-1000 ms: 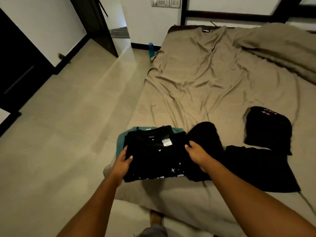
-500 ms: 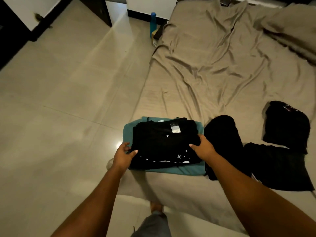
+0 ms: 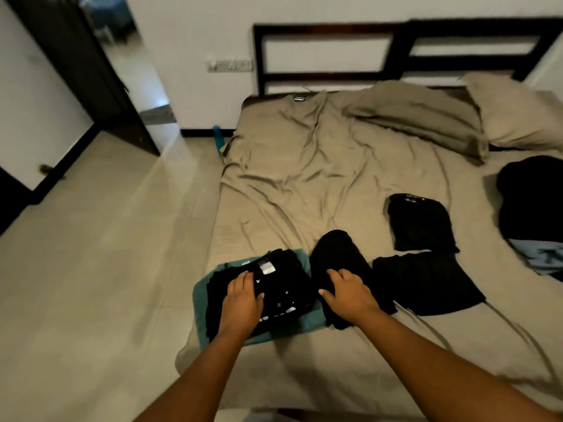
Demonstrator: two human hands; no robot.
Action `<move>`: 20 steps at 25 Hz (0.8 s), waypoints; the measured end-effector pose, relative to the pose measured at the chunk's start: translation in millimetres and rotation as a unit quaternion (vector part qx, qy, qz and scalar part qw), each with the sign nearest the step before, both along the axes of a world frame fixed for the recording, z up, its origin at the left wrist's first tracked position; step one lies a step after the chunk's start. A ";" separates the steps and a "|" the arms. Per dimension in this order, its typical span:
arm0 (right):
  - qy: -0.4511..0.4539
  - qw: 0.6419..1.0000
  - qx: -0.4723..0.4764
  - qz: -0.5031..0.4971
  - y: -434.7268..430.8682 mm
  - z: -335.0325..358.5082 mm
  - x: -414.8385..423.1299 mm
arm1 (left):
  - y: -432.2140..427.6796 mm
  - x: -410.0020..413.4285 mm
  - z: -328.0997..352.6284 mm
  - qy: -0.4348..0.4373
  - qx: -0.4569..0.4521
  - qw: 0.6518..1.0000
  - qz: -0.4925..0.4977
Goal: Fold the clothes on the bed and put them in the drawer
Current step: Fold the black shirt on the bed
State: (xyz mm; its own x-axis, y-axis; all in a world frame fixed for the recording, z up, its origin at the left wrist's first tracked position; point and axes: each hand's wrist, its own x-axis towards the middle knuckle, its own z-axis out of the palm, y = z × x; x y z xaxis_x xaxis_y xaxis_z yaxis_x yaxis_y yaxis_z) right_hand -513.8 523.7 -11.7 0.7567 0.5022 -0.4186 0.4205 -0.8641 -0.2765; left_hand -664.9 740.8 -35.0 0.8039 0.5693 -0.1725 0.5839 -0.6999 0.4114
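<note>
Taking twelve o'clock as straight ahead toward the headboard (image 3: 396, 53), the folded black T-shirt (image 3: 286, 289) lies at the near left corner of the bed (image 3: 304, 184), stacked on a folded teal garment (image 3: 201, 303) whose edges show around it at nine and six o'clock. The shirt's collar label faces twelve o'clock and its white print sits at the six o'clock end, so its long axis runs roughly six to twelve, tipped slightly toward one. The left hand (image 3: 243, 295) lies palm down on the shirt's nine o'clock half, fingers nearly straight and spread, holding nothing. Just beside the stack at three o'clock is a long folded black garment (image 3: 338, 254), its axis running from about eleven to five; the right hand (image 3: 347, 292) rests on its near half with fingers loosely bent over the cloth and thumb pointing toward nine, no clear grip visible. Farther toward three o'clock a flat black garment (image 3: 426, 287) touches a smaller folded black one (image 3: 423, 226) at its twelve o'clock side. A dark heap (image 3: 530, 202) over pale blue cloth (image 3: 539, 257) sits at the right edge.
</note>
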 end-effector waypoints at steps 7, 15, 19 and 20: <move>-0.115 0.988 0.015 -0.098 -169.5 60.6 0.5 | -175.1 91.2 69.4 -0.030 0.071 0.977 -0.199; -0.121 0.955 -0.001 -0.271 -404.6 84.8 -22.4 | -393.8 130.7 93.5 -0.026 -0.007 0.955 -0.295; -0.106 0.937 0.005 -0.333 -487.9 93.8 -26.2 | -473.3 151.3 96.3 -0.022 -0.067 0.951 -0.303; -0.107 0.933 0.008 -0.343 -504.8 95.2 -25.5 | -490.6 157.2 96.6 -0.022 -0.070 0.947 -0.314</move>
State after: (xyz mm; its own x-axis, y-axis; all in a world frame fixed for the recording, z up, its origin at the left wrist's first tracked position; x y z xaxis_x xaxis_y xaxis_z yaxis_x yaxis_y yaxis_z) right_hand -539.3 18.9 83.4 0.9676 -0.1270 -0.2184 -0.1841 -0.9465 -0.2651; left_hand -507.7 250.2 61.6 0.9842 -0.0492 -0.1702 0.0513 -0.8403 0.5397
